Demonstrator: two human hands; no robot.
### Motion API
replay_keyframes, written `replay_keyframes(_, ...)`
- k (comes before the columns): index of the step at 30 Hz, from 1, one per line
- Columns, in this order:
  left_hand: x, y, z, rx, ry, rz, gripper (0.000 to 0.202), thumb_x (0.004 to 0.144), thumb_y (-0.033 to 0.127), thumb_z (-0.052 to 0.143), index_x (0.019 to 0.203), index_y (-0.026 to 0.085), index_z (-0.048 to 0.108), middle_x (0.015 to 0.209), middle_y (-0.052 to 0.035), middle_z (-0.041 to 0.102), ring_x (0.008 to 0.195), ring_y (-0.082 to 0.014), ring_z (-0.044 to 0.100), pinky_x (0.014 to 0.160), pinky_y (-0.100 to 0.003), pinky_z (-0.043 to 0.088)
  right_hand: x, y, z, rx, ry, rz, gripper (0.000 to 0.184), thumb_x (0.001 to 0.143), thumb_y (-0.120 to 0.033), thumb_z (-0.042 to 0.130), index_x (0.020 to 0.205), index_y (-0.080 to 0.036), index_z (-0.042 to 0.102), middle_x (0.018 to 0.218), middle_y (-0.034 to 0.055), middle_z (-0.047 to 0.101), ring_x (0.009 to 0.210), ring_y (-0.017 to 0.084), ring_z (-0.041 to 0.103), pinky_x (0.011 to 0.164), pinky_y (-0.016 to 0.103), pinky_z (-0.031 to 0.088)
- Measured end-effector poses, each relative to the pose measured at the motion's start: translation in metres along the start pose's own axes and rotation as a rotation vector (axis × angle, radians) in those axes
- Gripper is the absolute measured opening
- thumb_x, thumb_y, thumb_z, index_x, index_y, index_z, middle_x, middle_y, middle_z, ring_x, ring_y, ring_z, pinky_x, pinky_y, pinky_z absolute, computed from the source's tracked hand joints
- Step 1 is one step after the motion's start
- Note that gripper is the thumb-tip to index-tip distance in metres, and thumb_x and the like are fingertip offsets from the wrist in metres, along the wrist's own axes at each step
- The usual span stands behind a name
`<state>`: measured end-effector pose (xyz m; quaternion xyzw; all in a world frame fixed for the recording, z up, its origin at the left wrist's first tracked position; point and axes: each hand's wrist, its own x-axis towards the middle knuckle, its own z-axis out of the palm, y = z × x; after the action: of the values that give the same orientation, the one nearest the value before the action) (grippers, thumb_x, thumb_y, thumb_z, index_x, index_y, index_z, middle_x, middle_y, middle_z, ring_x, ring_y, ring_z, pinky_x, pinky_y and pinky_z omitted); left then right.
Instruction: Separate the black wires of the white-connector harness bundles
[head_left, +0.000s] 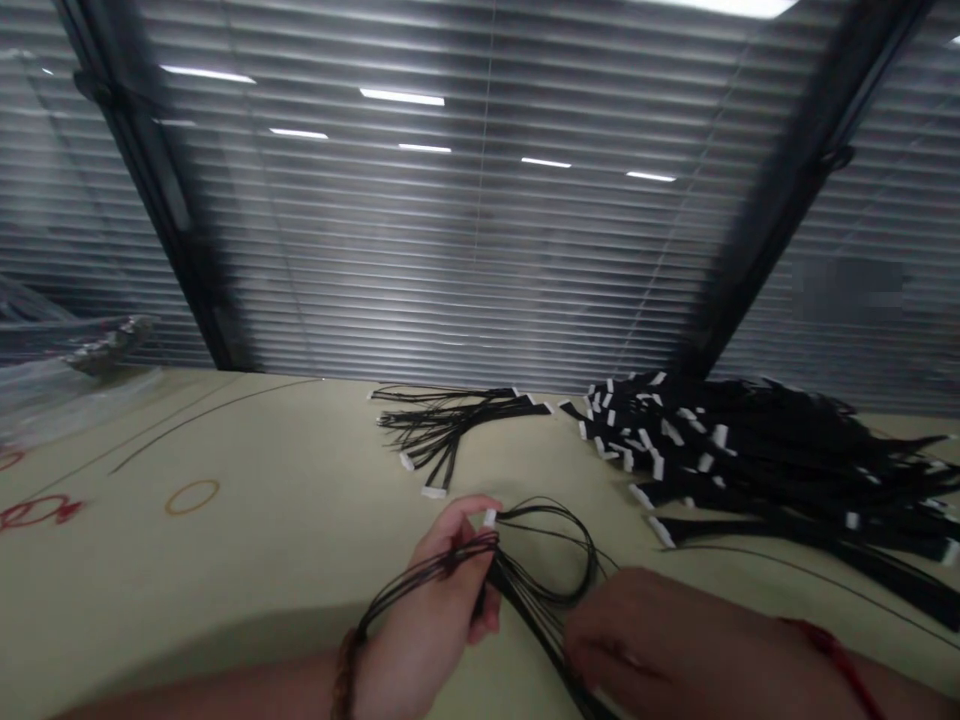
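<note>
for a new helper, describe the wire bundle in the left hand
Below the window blinds, black wire harnesses lie in two piles on a pale green table. The left hand grips a looped bundle, the only one lifted off the table.

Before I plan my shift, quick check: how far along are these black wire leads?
Seemingly done: a small fanned bunch of leads with white connectors on the table. In hand: a looped wire bundle pinched by the left hand, the right hand at its wires. Seemingly left: the much larger pile of leads to the right.
</note>
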<state>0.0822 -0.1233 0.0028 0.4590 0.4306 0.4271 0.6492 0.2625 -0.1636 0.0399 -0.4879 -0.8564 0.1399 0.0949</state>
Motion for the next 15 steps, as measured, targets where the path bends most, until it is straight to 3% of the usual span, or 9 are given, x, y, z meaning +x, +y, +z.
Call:
replay_keyframes(6, -0.001, -0.003, 0.000, -0.043, 0.004, -0.020, 0.028, 0.075, 0.026, 0.051, 0.102, 0.020, 0.046, 0.048, 0.0091, 0.042, 0.035, -0.0058, 0.035, 0.034, -0.016, 0.024, 0.025, -0.012, 0.008, 0.150, -0.022, 0.067, 0.024, 0.083, -0.010, 0.040, 0.072, -0.019, 0.059, 0.068, -0.0038, 0.060, 0.062, 0.009, 0.053, 0.056, 0.019, 0.033)
replay_keyframes(11, -0.002, -0.005, -0.002, -0.063, -0.028, -0.028, 0.025, 0.077, 0.027, 0.052, 0.100, 0.021, 0.047, 0.045, 0.0088, 0.044, 0.034, -0.0062, 0.035, 0.035, -0.016, 0.024, 0.029, -0.010, 0.015, 0.267, 0.042, 0.109, 0.024, 0.083, -0.009, 0.041, 0.064, -0.016, 0.055, 0.061, -0.0050, 0.055, 0.056, 0.007, 0.048, 0.053, 0.018, 0.031)
replay_keyframes(15, -0.002, -0.008, -0.003, -0.044, -0.034, 0.015, 0.027, 0.079, 0.030, 0.052, 0.103, 0.020, 0.049, 0.041, 0.0090, 0.043, 0.033, -0.0066, 0.033, 0.033, -0.016, 0.024, 0.032, -0.009, 0.020, 0.361, 0.049, 0.109, 0.023, 0.079, -0.010, 0.044, 0.065, -0.018, 0.060, 0.057, -0.0069, 0.054, 0.052, 0.005, 0.047, 0.048, 0.015, 0.029)
